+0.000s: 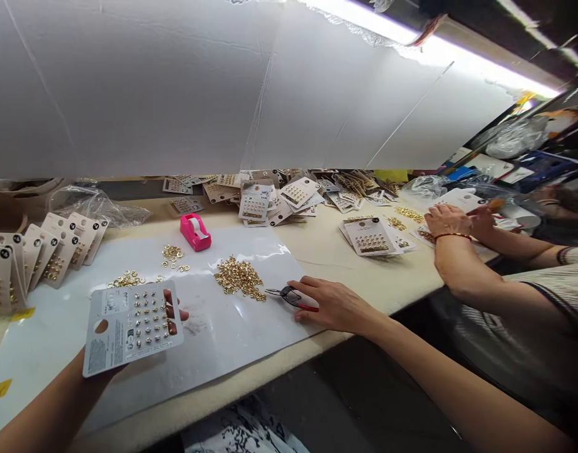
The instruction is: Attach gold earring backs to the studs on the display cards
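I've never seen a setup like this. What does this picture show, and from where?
No machine here, just a person with a head-worn camera looking forward and down. Their bare left hand holds a card with rows of small shiny pieces; their right hand grips pliers. On the white sheet lie a heap of gold pieces and some gold rings; a pink tape dispenser stands beyond the heap. More cards stand at the left; another person's hand shows at right.
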Demonstrator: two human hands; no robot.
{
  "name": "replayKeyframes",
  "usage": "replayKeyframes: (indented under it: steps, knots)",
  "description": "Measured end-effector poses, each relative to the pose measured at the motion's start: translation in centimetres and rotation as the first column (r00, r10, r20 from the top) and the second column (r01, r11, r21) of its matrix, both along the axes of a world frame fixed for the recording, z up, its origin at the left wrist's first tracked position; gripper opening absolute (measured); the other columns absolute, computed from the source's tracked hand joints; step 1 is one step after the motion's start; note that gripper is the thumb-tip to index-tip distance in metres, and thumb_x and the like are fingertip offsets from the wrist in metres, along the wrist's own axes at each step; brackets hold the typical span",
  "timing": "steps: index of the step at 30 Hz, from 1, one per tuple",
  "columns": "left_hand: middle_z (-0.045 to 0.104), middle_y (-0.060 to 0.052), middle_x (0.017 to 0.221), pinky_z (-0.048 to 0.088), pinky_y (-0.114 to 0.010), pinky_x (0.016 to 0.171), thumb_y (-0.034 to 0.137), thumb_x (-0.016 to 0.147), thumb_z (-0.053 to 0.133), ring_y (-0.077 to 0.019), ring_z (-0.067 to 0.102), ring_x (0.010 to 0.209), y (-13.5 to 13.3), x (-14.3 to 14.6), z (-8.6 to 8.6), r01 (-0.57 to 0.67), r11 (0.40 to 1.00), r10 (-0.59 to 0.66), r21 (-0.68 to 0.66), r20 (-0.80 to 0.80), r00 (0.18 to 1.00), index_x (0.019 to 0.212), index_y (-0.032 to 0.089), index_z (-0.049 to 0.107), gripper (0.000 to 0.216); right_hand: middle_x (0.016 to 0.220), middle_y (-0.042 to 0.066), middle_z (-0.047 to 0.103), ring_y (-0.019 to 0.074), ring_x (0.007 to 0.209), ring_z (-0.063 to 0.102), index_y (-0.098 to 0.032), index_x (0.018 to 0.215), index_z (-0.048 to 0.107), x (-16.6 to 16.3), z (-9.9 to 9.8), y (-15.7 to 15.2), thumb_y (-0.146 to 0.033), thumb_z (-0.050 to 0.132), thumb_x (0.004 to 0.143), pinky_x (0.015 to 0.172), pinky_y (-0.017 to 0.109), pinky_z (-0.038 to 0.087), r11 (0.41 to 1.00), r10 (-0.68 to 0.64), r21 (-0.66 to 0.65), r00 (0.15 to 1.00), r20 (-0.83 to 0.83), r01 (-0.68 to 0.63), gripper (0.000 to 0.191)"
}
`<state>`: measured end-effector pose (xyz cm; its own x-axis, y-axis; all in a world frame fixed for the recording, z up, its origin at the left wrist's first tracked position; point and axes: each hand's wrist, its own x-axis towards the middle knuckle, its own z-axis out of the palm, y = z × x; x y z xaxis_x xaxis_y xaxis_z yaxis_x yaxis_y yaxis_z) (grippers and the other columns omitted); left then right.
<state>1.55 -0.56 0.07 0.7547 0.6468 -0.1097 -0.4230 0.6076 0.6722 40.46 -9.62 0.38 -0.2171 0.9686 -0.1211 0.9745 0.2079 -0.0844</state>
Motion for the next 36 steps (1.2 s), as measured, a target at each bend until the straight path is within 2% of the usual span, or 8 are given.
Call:
replayKeyframes:
  steps: [4, 8, 14, 18, 23, 26, 32, 36]
  knots:
    - [0.072, -0.006, 0.104, 0.047, -0.041, 0.087, 0.046, 0.058, 0.07, -0.0344, 0.058, 0.111, -0.6, -0.4, -0.4, 0.059, 0.998, -0.058, -0.008, 0.072, 0.996, 0.107, 0.023, 0.067, 0.054, 0.102, 0.009, 0.063, 0.0235, 0.08, 0.066, -0.023, 0.123, 0.052, -3.5, 0.7, 0.0, -0.044, 0.058, 0.081, 0.067, 0.034, 0.052, 0.986, -0.029, 0.158, 0.985, -0.171, 0.057, 0.047]
    - [0.073, -0.01, 0.095, 0.049, -0.039, 0.081, 0.046, 0.055, 0.075, -0.0325, 0.065, 0.097, -1.2, -0.2, -0.2, 0.003, 0.999, 0.0, -0.05, 0.057, 0.998, 0.098, 0.018, 0.07, 0.052, 0.096, 0.008, 0.064, 0.0215, 0.076, 0.065, -0.025, 0.124, 0.05, -9.9, 1.7, 0.6, -0.043, 0.06, 0.081, 0.064, 0.032, 0.053, 0.967, 0.119, 0.252, 0.928, -0.352, -0.029, 0.047]
    - [0.072, -0.008, 0.089, 0.046, -0.037, 0.081, 0.036, 0.065, 0.071, -0.0283, 0.065, 0.094, -0.9, -0.2, -0.7, -0.013, 0.992, 0.017, -0.127, 0.025, 1.0, 0.093, 0.016, 0.069, 0.034, 0.1, 0.014, 0.064, 0.0269, 0.08, 0.064, -0.018, 0.122, 0.05, -15.8, 1.8, 2.4, -0.047, 0.062, 0.079, 0.062, 0.039, 0.054, 0.929, 0.272, 0.336, 0.905, -0.328, -0.157, 0.053]
    - [0.073, -0.011, 0.083, 0.046, -0.035, 0.074, 0.037, 0.066, 0.07, -0.025, 0.067, 0.081, -0.5, -0.4, -1.6, 0.033, 0.983, -0.03, -0.18, 0.017, 0.999, 0.088, 0.012, 0.07, 0.033, 0.101, 0.014, 0.063, 0.027, 0.083, 0.063, -0.016, 0.123, 0.048, -16.4, 1.7, 3.0, -0.047, 0.058, 0.082, 0.063, 0.04, 0.053, 0.924, 0.29, 0.331, 0.912, -0.29, -0.189, 0.052]
    - [0.072, -0.012, 0.096, 0.046, -0.034, 0.074, 0.036, 0.04, 0.083, -0.0268, 0.065, 0.085, -0.4, -0.5, -1.2, 0.077, 0.986, -0.069, -0.15, 0.056, 0.996, 0.091, 0.014, 0.07, 0.056, 0.1, 0.015, 0.062, 0.0267, 0.08, 0.063, -0.014, 0.122, 0.048, -16.4, 1.6, 3.0, -0.048, 0.056, 0.083, 0.061, 0.04, 0.053, 0.926, 0.297, 0.31, 0.923, -0.245, -0.216, 0.052]
    - [0.072, -0.011, 0.091, 0.046, -0.033, 0.069, 0.042, 0.052, 0.077, -0.0242, 0.065, 0.078, -0.7, -0.2, -0.4, 0.068, 0.976, -0.071, -0.209, -0.003, 0.998, 0.083, 0.014, 0.069, 0.042, 0.099, 0.014, 0.061, 0.0254, 0.078, 0.062, -0.014, 0.124, 0.047, -16.4, 1.5, 3.0, -0.047, 0.058, 0.083, 0.061, 0.039, 0.053, 0.935, 0.286, 0.284, 0.925, -0.249, -0.213, 0.054]
    - [0.069, -0.007, 0.073, 0.045, -0.033, 0.067, 0.029, 0.065, 0.066, -0.022, 0.065, 0.07, -1.3, 0.6, 0.7, -0.208, 0.95, 0.168, -0.231, -0.182, 0.969, 0.071, 0.015, 0.06, 0.016, 0.101, 0.015, 0.061, 0.0259, 0.079, 0.062, -0.012, 0.125, 0.048, -16.4, 1.3, 3.1, -0.046, 0.057, 0.083, 0.064, 0.041, 0.053, 0.948, 0.282, 0.224, 0.923, -0.26, -0.226, 0.055]
    - [0.07, -0.009, 0.071, 0.045, -0.031, 0.059, 0.032, 0.068, 0.062, -0.0204, 0.064, 0.061, -1.3, 0.6, 0.6, -0.181, 0.955, 0.128, -0.237, -0.223, 0.966, 0.069, 0.015, 0.057, 0.018, 0.103, 0.016, 0.061, 0.0266, 0.081, 0.063, -0.013, 0.124, 0.049, -16.6, 1.3, 3.1, -0.046, 0.056, 0.084, 0.064, 0.041, 0.054, 0.951, 0.279, 0.209, 0.924, -0.261, -0.229, 0.052]
